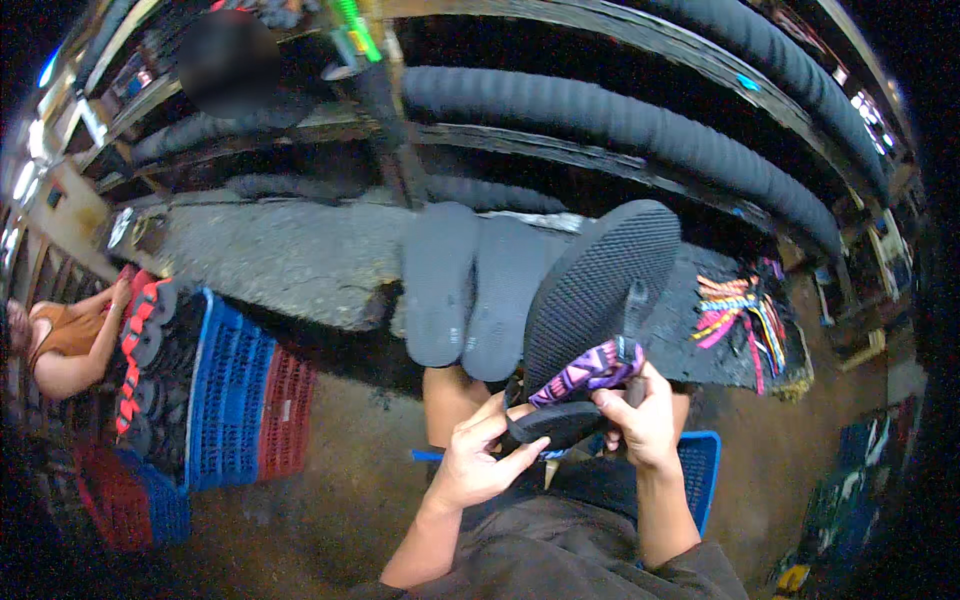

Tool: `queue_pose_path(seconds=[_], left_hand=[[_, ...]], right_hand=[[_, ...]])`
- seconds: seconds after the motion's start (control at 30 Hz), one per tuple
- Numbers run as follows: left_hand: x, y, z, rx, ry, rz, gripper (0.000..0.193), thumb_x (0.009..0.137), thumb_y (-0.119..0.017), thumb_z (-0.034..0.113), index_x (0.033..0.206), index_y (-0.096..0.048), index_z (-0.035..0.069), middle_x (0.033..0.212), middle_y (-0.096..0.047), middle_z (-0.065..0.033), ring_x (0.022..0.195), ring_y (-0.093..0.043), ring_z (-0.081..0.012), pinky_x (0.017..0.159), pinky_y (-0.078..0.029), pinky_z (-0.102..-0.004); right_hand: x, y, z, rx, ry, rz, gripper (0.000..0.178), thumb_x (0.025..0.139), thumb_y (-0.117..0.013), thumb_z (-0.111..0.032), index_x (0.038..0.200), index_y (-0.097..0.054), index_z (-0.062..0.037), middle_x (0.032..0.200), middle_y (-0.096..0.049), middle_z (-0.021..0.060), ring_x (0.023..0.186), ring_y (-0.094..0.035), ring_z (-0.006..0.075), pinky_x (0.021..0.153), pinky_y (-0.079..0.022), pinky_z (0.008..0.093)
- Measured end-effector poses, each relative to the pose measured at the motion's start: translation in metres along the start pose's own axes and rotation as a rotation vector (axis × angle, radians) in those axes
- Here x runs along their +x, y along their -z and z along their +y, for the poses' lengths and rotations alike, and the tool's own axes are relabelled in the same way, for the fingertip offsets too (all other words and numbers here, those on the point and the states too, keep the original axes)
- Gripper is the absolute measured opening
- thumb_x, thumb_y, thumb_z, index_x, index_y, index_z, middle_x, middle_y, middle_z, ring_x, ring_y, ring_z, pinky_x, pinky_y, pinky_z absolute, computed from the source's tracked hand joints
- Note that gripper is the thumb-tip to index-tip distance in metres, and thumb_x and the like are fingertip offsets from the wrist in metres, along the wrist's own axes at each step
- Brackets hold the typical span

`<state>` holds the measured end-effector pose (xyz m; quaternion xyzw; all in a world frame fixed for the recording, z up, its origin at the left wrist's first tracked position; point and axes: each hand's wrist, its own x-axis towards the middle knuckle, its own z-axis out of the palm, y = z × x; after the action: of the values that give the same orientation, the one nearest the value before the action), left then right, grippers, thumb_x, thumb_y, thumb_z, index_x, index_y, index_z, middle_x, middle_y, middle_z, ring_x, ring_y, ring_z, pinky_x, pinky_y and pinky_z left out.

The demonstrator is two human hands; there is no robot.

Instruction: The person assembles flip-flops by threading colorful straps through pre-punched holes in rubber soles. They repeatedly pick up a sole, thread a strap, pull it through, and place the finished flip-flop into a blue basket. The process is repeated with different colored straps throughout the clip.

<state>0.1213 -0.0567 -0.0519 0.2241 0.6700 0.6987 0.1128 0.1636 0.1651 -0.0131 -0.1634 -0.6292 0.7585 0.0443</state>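
Observation:
A black sandal sole [600,285] with a textured face stands tilted up in front of me, leaning over the bench edge. A purple, pink and black patterned strap [590,375] runs across its lower end. My right hand [645,420] is closed on this strap, thumb on top. With bent fingers and thumb, my left hand [475,460] grips a curved black padded piece [560,425] just below the strap; how it joins the sole is hidden. Two flat grey soles [440,285] lie side by side on the bench [270,250], to the left of the sandal.
Colourful straps [740,315] lie bunched at the bench's right end. Dark rolls [600,110] fill the shelves behind. At left are a blue-and-red crate [235,390], sandals with orange-red straps [135,360] and another person [70,340]. A blue plastic seat [700,470] shows beneath me.

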Motion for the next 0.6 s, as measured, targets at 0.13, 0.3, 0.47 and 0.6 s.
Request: queue_pose_path(seconds=[0.13, 0.3, 0.47, 0.6], left_hand=[[0.004, -0.013, -0.019, -0.007, -0.036, -0.205, 0.037, 0.084, -0.083, -0.001, 0.119, -0.071, -0.006, 0.127, -0.065, -0.0178, 0.115, -0.065, -0.0238, 0.100, -0.051, -0.0332], [0.004, -0.025, -0.030, -0.227, 0.260, -0.304, 0.040, 0.084, -0.079, -0.011, 0.123, -0.068, -0.009, 0.124, -0.064, -0.0116, 0.118, -0.064, -0.0228, 0.103, -0.050, -0.0344], [0.012, -0.048, -0.034, -0.236, 0.430, -0.433, 0.040, 0.081, -0.078, -0.014, 0.120, -0.068, -0.010, 0.127, -0.063, -0.0124, 0.116, -0.064, -0.0215, 0.102, -0.052, -0.0360], [0.025, -0.076, -0.036, -0.058, 0.364, -0.579, 0.040, 0.078, -0.082, -0.012, 0.116, -0.071, -0.009, 0.128, -0.062, -0.0124, 0.114, -0.063, -0.0223, 0.102, -0.050, -0.0351]], right_hand=[[-0.009, 0.032, 0.007, 0.005, -0.133, -0.055, 0.038, 0.093, -0.076, -0.014, 0.125, -0.063, 0.0026, 0.090, -0.067, 0.0057, 0.049, -0.053, 0.0065, 0.041, -0.041, 0.0217], [-0.024, 0.057, 0.034, -0.040, -0.163, -0.078, 0.036, 0.092, -0.081, -0.024, 0.117, -0.067, -0.0019, 0.073, -0.064, -0.0020, 0.050, -0.052, 0.0057, 0.045, -0.040, 0.0231], [-0.042, 0.080, 0.060, 0.027, -0.165, 0.001, 0.028, 0.092, -0.080, -0.011, 0.118, -0.069, -0.0077, 0.081, -0.069, -0.0024, 0.061, -0.056, 0.0029, 0.052, -0.043, 0.0212], [-0.060, 0.108, 0.090, 0.311, -0.142, 0.003, 0.027, 0.090, -0.079, -0.003, 0.116, -0.071, -0.0036, 0.101, -0.075, 0.0019, 0.086, -0.066, 0.0073, 0.068, -0.053, 0.0234]])
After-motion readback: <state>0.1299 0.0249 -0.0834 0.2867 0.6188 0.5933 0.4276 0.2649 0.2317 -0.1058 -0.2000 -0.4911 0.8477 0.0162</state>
